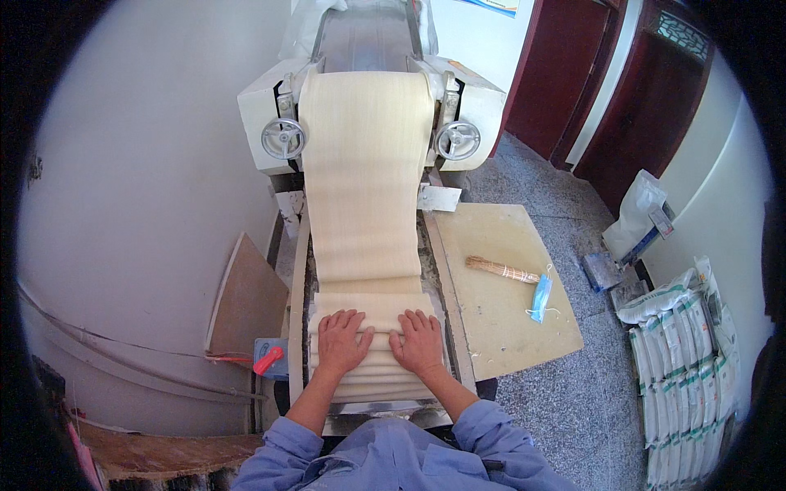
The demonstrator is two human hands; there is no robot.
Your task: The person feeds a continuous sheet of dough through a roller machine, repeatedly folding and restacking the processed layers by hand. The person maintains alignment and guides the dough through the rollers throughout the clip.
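A wide pale dough sheet [368, 184] hangs from the front of a white dough sheeter [264, 104] and runs down toward me. At its lower end it lies in stacked folds [381, 362] on the machine's tray. My left hand [341, 340] rests palm down on the left side of the folds, fingers pointing away from me. On the right side, my right hand [419, 340] lies the same way, thumb spread toward the left one. Neither hand grips the dough; both press or rest on its top. The dough under my palms is hidden.
Two metal handwheels [283, 139] flank the sheet. On the right-hand board [509, 294] lie a straw brush [500, 269] and a blue face mask [540, 299]. A switch box with a red handle [268, 360] is at left. Stacked sacks [681, 368] stand along the right wall.
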